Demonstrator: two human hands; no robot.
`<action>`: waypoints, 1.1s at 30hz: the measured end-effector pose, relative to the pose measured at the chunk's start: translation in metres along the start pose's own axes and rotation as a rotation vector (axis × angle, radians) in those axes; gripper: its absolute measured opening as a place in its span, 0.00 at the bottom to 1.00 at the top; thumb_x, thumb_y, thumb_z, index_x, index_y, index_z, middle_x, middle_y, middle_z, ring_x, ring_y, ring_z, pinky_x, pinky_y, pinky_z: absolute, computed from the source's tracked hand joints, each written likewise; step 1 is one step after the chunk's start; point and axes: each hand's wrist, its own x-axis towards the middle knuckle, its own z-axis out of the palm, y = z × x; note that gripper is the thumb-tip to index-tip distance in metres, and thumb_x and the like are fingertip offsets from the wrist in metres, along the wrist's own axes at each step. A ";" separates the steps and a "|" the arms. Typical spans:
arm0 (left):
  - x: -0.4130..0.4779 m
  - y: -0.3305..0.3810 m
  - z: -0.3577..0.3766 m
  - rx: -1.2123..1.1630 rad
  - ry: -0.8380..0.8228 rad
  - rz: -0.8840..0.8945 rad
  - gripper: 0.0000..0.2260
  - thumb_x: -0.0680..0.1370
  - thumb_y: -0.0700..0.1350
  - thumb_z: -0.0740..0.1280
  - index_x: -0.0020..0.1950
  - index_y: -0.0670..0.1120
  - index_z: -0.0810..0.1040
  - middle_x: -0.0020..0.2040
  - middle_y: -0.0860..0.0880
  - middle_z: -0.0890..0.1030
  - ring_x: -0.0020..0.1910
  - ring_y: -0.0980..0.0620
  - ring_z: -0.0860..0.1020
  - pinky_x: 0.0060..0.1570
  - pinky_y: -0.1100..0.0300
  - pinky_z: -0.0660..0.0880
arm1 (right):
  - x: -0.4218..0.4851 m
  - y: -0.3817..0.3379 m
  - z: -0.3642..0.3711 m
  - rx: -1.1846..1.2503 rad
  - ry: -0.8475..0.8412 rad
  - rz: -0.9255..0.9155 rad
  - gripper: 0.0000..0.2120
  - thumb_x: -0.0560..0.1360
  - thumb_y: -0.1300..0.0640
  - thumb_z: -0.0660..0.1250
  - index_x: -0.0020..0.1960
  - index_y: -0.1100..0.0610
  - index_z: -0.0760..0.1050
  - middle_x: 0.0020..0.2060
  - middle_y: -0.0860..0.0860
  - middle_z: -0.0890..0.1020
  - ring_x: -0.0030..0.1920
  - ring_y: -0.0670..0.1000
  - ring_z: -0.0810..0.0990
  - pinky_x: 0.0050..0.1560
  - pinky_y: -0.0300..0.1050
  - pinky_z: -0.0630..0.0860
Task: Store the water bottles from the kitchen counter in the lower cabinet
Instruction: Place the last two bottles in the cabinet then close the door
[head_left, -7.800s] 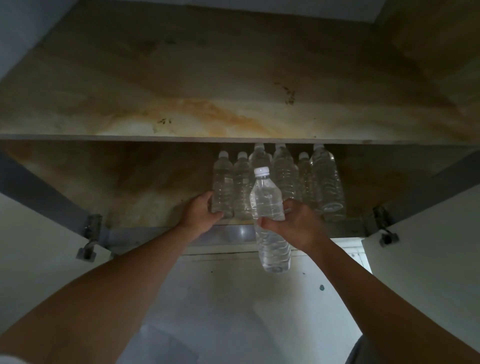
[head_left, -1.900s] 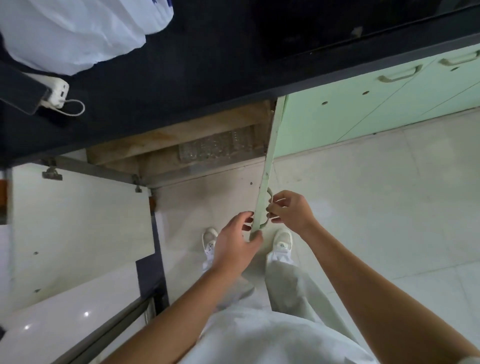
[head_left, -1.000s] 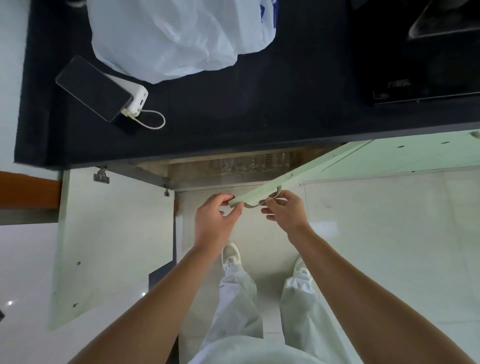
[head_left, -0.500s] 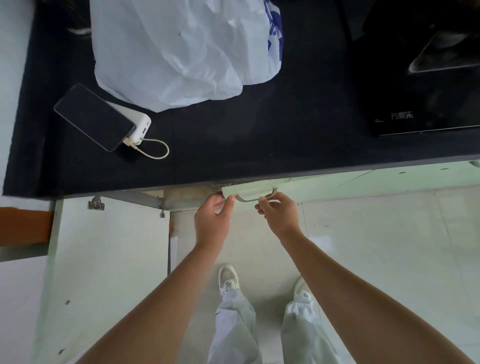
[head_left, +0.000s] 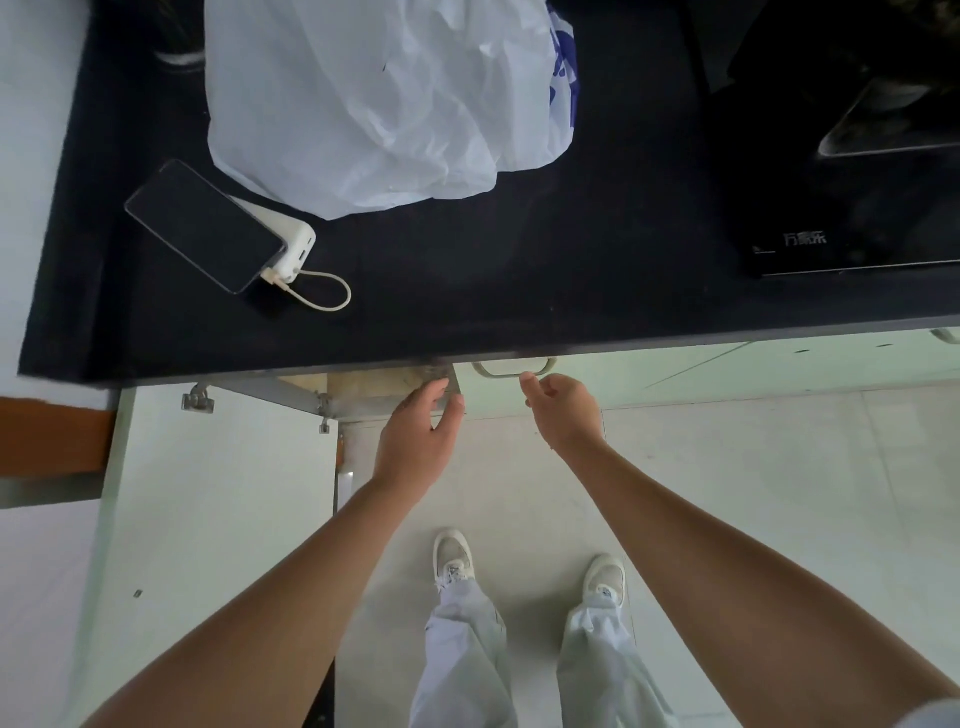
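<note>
- Black stone kitchen counter (head_left: 493, 291): showed no water bottles; probably inside the cabinet, hidden.
- White flat left cabinet door (head_left: 208, 519): stood open, long axis toward the feet; judged stiff, light, best pushed at its free edge.
- Pale green right cabinet door (head_left: 675, 364): lay nearly shut.
- Left hand (head_left: 418, 441): relaxed, fingertips touching the green door's edge.
- Right hand (head_left: 563, 410): released, loosely curled, just below looped metal handle (head_left: 506, 368).

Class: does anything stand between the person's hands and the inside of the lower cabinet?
Yes: the green right door, about shut, covers the opening ahead of the right hand. Left of the left hand the cabinet stands open.
</note>
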 end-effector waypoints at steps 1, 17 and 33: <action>-0.004 -0.003 -0.003 0.057 -0.015 0.026 0.20 0.84 0.55 0.60 0.72 0.49 0.74 0.70 0.51 0.78 0.69 0.50 0.75 0.67 0.52 0.72 | -0.003 -0.002 -0.002 -0.017 -0.003 0.006 0.26 0.78 0.38 0.56 0.50 0.60 0.79 0.44 0.55 0.85 0.39 0.57 0.83 0.44 0.57 0.83; -0.171 -0.017 -0.039 0.773 -0.135 0.341 0.27 0.80 0.60 0.50 0.65 0.44 0.78 0.61 0.48 0.82 0.59 0.43 0.80 0.58 0.47 0.76 | -0.198 0.080 -0.067 -0.473 0.009 -0.531 0.24 0.81 0.45 0.60 0.74 0.54 0.69 0.69 0.48 0.75 0.72 0.52 0.68 0.69 0.51 0.69; -0.317 -0.032 -0.071 0.648 0.168 0.073 0.26 0.82 0.61 0.51 0.68 0.47 0.77 0.64 0.50 0.81 0.60 0.47 0.79 0.59 0.50 0.75 | -0.266 0.049 -0.061 -0.612 -0.231 -0.894 0.28 0.82 0.41 0.54 0.77 0.54 0.64 0.73 0.48 0.71 0.74 0.50 0.65 0.73 0.50 0.65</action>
